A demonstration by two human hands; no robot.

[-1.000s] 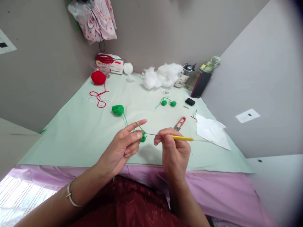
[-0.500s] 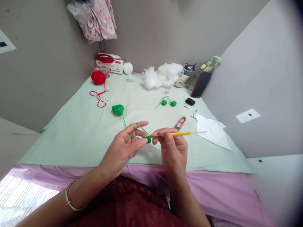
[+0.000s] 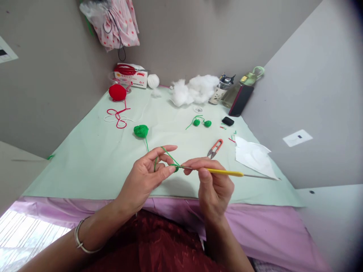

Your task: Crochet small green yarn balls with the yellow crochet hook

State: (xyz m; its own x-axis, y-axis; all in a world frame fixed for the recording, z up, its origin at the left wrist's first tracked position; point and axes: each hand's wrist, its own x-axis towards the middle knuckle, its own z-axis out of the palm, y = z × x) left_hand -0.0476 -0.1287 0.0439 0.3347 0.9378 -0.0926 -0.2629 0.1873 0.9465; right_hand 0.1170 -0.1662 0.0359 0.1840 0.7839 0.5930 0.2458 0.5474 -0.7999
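Note:
Between thumb and fingers, my left hand [image 3: 151,170] pinches a small green crochet piece [image 3: 176,169], mostly hidden by the fingertips. Green yarn runs over the raised index finger and back to a green yarn ball [image 3: 141,131] on the table. My right hand [image 3: 214,183] grips a crochet hook [image 3: 227,172] with a yellow handle, held like a pen. Its left tip meets the green piece at the yarn loop, while the other metal end points right. Thread snips [image 3: 215,148] with orange handles lie just beyond my right hand.
Two small green crocheted balls [image 3: 207,124] lie beyond my hands, before white stuffing [image 3: 194,90]. At the left are a red yarn ball [image 3: 117,92] and a box [image 3: 138,79]. A phone [image 3: 241,100] leans against a bottle at the right, behind a white sheet [image 3: 252,155].
My right hand has moved right and slightly down, drawing the hook back from the green piece. The hook's far end now tilts lower. My left hand has barely shifted.

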